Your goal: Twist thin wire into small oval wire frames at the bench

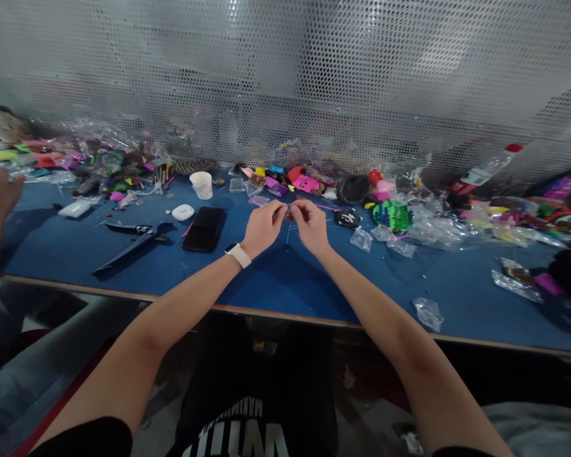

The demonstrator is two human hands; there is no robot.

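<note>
My left hand (pixel 265 227), with a pale-banded watch (pixel 238 254) on its wrist, is closed in a pinch above the blue table (pixel 285 292). Close beside it, my right hand (pixel 310 223) is pinched too, its fingertips nearly meeting those of the left. Something tiny sits between the fingertips, too small to make out. Thin pale threads (pixel 288 233) hang below them. A black phone (pixel 204 229) lies left of my hands, and a black piece with white marks (pixel 347 218) lies to their right.
Scissors (pixel 131 244), a white case (pixel 183 212) and a paper cup (pixel 202 185) stand or lie at left. Colourful small items and plastic bags line the metal mesh (pixel 285 76). A bottle (pixel 485 171) leans at right. Another person's hand (pixel 0 190) is at far left.
</note>
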